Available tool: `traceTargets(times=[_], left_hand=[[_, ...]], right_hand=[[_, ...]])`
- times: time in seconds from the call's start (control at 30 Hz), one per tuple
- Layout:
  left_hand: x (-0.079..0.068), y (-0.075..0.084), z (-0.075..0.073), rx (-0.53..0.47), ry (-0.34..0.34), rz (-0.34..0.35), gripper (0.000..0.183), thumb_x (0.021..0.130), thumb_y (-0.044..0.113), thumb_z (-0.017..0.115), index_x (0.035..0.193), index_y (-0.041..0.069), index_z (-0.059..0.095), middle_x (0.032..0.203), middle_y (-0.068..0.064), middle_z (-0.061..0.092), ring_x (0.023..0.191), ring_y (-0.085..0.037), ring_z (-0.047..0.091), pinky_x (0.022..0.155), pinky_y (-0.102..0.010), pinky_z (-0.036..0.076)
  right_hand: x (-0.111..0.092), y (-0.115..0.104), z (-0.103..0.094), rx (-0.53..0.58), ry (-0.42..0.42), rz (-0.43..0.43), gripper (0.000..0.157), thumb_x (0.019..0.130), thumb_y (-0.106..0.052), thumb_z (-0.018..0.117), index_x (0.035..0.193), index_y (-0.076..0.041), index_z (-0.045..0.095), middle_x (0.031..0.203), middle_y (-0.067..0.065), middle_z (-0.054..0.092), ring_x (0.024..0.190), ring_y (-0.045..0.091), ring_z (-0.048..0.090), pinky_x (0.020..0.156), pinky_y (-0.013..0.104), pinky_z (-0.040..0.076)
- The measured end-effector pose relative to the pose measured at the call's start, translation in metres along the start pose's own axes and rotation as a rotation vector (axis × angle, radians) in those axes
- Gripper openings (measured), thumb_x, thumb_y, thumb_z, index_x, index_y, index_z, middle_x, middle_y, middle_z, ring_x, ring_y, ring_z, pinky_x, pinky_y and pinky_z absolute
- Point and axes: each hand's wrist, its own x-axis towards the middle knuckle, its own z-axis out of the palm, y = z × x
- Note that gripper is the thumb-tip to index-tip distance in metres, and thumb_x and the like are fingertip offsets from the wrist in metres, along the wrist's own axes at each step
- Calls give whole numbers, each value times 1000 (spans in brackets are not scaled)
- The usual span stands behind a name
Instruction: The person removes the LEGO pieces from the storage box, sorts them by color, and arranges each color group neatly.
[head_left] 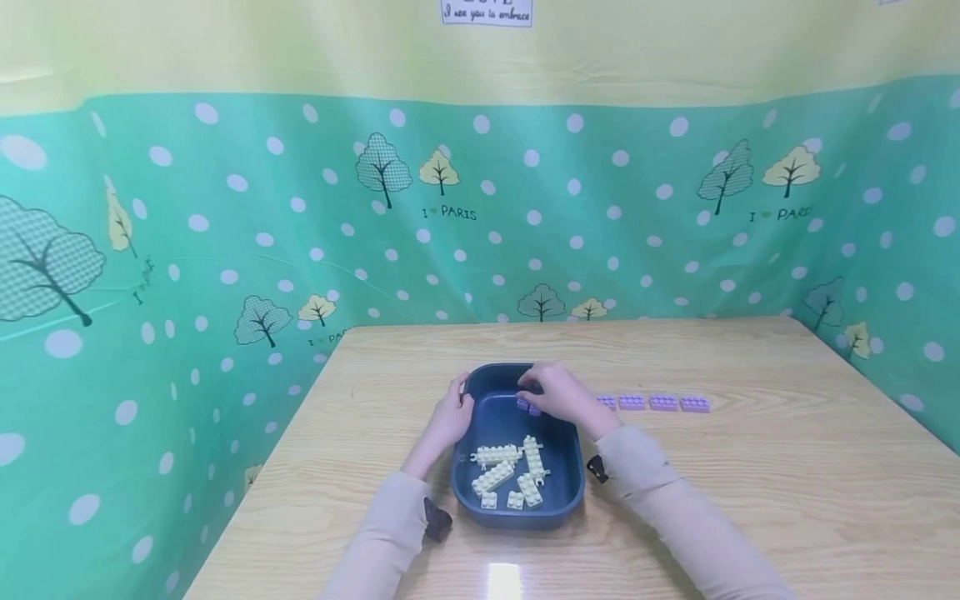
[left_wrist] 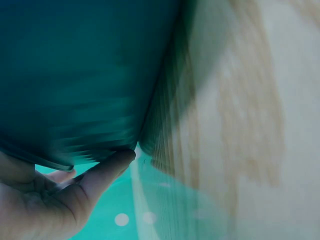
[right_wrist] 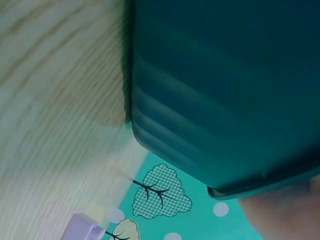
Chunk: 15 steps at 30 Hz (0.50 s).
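A dark blue plastic bin (head_left: pixel 517 521) stands on the wooden table. My left hand (head_left: pixel 452 414) grips its left rim; in the left wrist view the thumb (left_wrist: pixel 107 172) presses the outer wall while the other fingers go over the rim. Over the far right rim, my right hand (head_left: pixel 555 392) reaches into the bin. Its fingertips pinch at small purple bricks (head_left: pixel 534 410) by the far end, partly covered by the hand. Cream toy bricks (head_left: pixel 493 477), some with clip ends, lie in the near half. In the right wrist view the bin wall (right_wrist: pixel 215 100) hides the fingertips.
Several purple bricks (head_left: pixel 663 402) form a row on the table (head_left: pixel 787 483) right of the bin, partly behind my right forearm. One purple brick (right_wrist: pixel 82 227) shows at the right wrist view's lower edge. A green dotted curtain (head_left: pixel 480 250) hangs behind the table and along its sides.
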Motion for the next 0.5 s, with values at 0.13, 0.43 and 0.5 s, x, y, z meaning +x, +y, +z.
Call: traceTargets(times=[0.13,0.43,0.5], left_hand=[[0,-1,-1,2,1,6,48,96,12,38,142,1,33,121,-28,58,102,-36,60,80,-45,50],[1,-2,1,10,2,-6,47,97,14,39,143,4,34,121,-27,59,96,-33,61,77,-42,50],[1,-2,1,11,4,-2,47,97,14,39,143,4,34,121,-26,59,97,-34,61,78,-42,50]], right_hand=[[2,-1,3,-22,-12,24,24,84,-19,69,103,-4,70,100,9,69,87,17,65,79,31,54],[5,2,11,-73,-55,89,24,85,-22,69,102,-5,70,96,8,66,83,16,63,76,29,53],[5,2,12,-84,-56,93,25,85,-23,69,102,-5,70,96,8,66,87,18,63,80,32,53]])
